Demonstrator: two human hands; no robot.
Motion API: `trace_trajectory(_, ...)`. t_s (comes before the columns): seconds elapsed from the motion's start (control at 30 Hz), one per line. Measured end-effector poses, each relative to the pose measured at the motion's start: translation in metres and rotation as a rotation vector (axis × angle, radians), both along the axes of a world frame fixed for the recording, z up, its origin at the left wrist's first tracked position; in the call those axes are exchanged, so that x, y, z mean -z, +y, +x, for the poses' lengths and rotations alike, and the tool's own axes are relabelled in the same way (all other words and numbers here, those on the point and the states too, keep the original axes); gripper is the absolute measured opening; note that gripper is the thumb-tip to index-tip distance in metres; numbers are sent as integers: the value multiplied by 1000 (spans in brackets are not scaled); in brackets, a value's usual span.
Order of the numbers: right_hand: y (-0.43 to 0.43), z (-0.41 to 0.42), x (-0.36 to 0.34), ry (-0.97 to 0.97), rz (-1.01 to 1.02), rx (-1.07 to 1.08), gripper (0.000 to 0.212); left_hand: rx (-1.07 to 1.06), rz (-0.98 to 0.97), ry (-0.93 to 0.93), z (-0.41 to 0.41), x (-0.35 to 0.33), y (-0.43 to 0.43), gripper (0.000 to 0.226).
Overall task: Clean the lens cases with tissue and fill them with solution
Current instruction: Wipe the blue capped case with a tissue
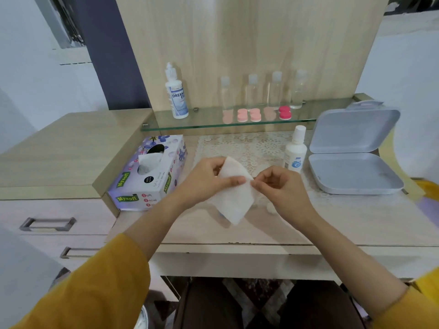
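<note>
Over desk (332,222), left hand (209,184) and right hand (282,188) pinch a tissue (235,200), seemingly folded.

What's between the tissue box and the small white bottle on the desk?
In the head view, a lace mat lies between the tissue box and the small white bottle; the left hand and right hand hold a tissue over its near edge.

A white tissue (235,198), hanging to a point, is pinched between the left hand (209,181) and right hand (282,188). At its 2 o'clock a small capped solution bottle (295,150) stands upright. At 12 o'clock, pink lens cases (255,114) lie in a row on the glass shelf (190,122).
</note>
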State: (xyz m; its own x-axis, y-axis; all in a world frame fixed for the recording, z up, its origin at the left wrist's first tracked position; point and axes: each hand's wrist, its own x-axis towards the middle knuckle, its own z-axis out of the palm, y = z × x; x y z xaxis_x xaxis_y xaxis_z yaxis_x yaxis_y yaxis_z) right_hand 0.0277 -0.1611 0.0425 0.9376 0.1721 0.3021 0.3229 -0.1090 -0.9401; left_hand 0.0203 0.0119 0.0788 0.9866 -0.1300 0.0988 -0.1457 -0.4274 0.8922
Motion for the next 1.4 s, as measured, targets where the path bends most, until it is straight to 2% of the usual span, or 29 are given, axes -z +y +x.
trace_trajectory(0.13, -1, -1, -2, -19, -44, 15, 13, -17, 37, 19, -2, 7, 2, 10)
trace_trajectory(0.2, -7, 6, 0, -51, -234, 31, 3, -44, 58, 36, -2, 6, 11, 9)
trace_trajectory(0.23, -10, 9, 1, -66, -386, 35, 7, -46, 95, 60, -2, 5, 16, 6)
trace_trajectory(0.33, -13, 20, 11, -62, -777, -6, 36, -29, 203, 128, 0, 5, 30, 11)
trace_trajectory(0.43, -7, 24, 21, -81, -912, -30, 50, -16, 267, 159, 2, 11, 33, 16)
trace_trajectory(0.53, -3, 25, 27, -119, -924, -17, 45, -9, 288, 152, 5, 19, 27, 16)
trace_trajectory(0.77, -8, 23, 31, -151, -834, 4, 30, -19, 257, 10, 17, 45, 6, 13)
trace_trajectory(0.87, -10, 18, 36, -179, -750, 27, 22, -94, 335, -158, 16, 60, -3, 51)
trace_trajectory(0.9, -10, 16, 38, -188, -732, 36, 20, -96, 343, -254, 15, 64, -4, 55)
trace_trajectory(0.97, -11, 14, 42, -209, -699, 54, 22, -44, 395, -454, 13, 69, -5, 40)
trace_trajectory(1.03, -11, 14, 45, -229, -668, 71, 23, 26, 467, -552, 12, 76, -2, 22)
trace_trajectory(1.17, -11, 14, 47, -257, -650, 62, 20, 58, 445, -529, 7, 89, 3, 28)
trace_trajectory(1.4, -13, 15, 50, -308, -665, 41, 13, 91, 561, -686, 12, 96, 4, 28)
